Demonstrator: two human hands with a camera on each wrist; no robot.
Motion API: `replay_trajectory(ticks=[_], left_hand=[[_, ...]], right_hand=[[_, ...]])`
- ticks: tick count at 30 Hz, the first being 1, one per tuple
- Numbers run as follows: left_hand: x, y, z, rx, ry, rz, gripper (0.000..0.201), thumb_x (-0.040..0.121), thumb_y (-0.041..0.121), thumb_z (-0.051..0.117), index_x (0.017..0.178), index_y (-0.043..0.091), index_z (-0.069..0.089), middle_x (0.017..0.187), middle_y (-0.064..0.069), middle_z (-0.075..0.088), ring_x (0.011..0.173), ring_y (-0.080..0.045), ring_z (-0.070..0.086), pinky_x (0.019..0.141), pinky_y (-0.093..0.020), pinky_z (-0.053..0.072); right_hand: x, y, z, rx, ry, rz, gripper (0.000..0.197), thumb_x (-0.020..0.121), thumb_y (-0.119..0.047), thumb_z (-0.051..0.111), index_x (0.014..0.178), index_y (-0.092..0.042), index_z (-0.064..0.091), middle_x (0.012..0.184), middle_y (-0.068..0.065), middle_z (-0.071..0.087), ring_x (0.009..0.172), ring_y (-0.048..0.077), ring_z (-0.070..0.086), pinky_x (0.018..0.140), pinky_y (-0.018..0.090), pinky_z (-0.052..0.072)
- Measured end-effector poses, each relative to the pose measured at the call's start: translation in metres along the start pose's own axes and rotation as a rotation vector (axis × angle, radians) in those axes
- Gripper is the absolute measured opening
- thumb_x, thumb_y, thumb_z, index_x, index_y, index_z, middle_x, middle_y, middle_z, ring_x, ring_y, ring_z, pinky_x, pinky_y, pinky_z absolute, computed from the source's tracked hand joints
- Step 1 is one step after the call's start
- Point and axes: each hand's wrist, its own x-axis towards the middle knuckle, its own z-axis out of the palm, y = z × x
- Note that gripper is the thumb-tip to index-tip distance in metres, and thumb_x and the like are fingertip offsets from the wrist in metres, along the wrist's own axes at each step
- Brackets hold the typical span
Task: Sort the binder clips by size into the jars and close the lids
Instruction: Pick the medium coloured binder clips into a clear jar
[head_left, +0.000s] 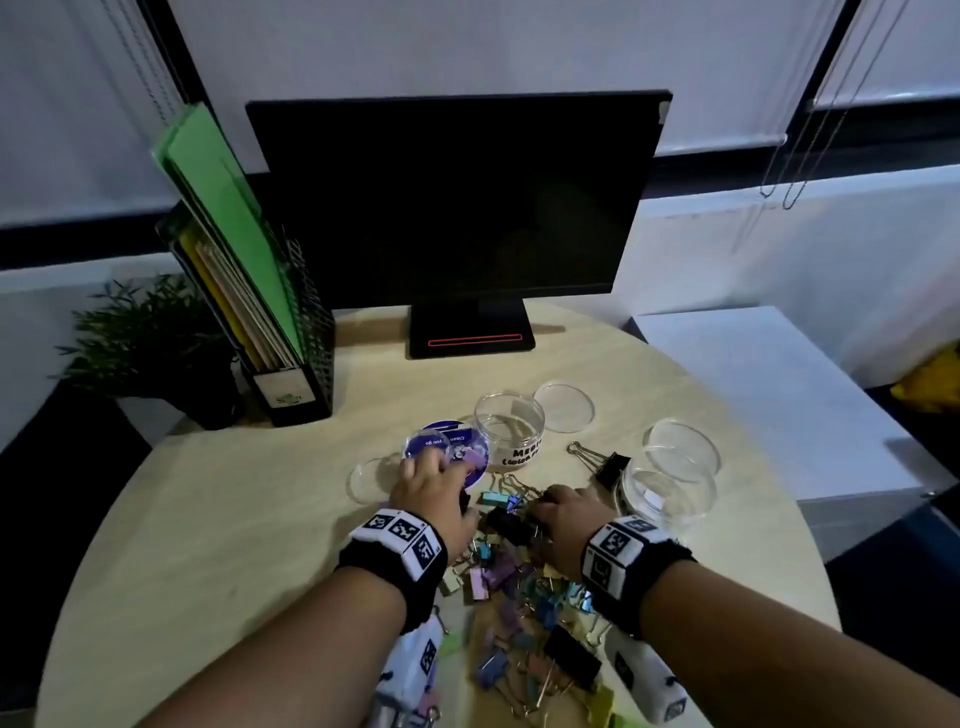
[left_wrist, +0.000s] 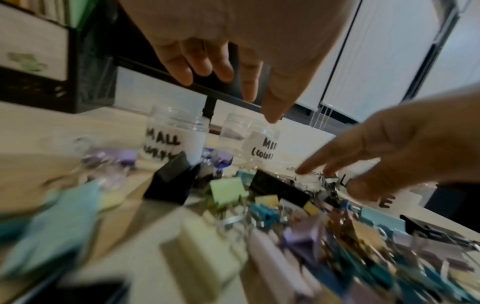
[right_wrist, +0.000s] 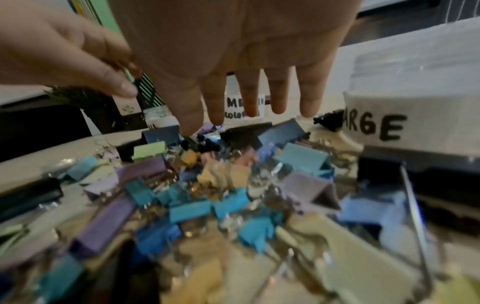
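Three clear jars stand open on my round counter (head_left: 208, 519) beyond the pile of binder clips (head_left: 519, 587): the small jar (left_wrist: 174, 138) toward the left edge, which in the head view sits over a purple printed disc (head_left: 470, 452); the medium jar (head_left: 510, 423) in the middle, with what looks like a clip or two at its bottom; and the large jar (head_left: 667, 491) toward the right edge, whose contents I cannot make out. A clear lid (head_left: 564, 406) lies just beside the medium jar toward the far edge, another lid (head_left: 681, 447) touches the large jar's far side, and a third lid (head_left: 371, 477) lies left of the small jar. My left hand (head_left: 434, 491) hangs over the far left of the pile, fingers loosely spread, holding nothing. My right hand (head_left: 563, 512) hovers over the pile's far right with fingers straight and apart, also gripping nothing. A black large clip (head_left: 605, 465) lies between the medium and large jars. The left half of the counter is bare wood; a monitor (head_left: 457, 208) and file rack (head_left: 291, 358) crowd the far edge.
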Motion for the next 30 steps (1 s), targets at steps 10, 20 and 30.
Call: replay_trajectory(ticks=[10,20,30], left_hand=[[0.054,0.014,0.002,0.086,-0.055,0.129,0.06,0.087,0.029,0.054,0.141,0.03,0.028,0.148,0.007,0.02,0.131,-0.022,0.022,0.105,-0.039,0.031],[0.071,0.011,0.014,-0.016,-0.161,0.15,0.069,0.09,0.022,0.054,0.146,0.035,0.016,0.155,0.006,0.013,0.14,-0.025,0.023,0.113,-0.038,0.026],[0.068,0.013,0.017,-0.05,-0.125,0.177,0.022,0.093,0.025,0.052,0.112,0.018,0.059,0.121,0.0,0.05,0.104,-0.019,0.053,0.087,-0.029,0.043]], right_hand=[[0.008,0.022,0.029,-0.011,-0.024,0.014,0.061,0.092,-0.024,0.047,0.144,-0.04,0.019,0.158,0.0,0.002,0.144,0.029,0.002,0.115,0.045,0.021],[0.006,0.035,0.033,-0.054,-0.038,0.034,0.073,0.088,-0.021,0.05,0.146,-0.038,0.008,0.157,-0.003,-0.007,0.144,0.026,-0.003,0.114,0.048,0.024],[0.001,0.035,0.029,-0.02,-0.072,0.045,0.08,0.087,-0.013,0.052,0.145,-0.04,0.004,0.157,-0.006,-0.012,0.145,0.023,-0.008,0.115,0.049,0.021]])
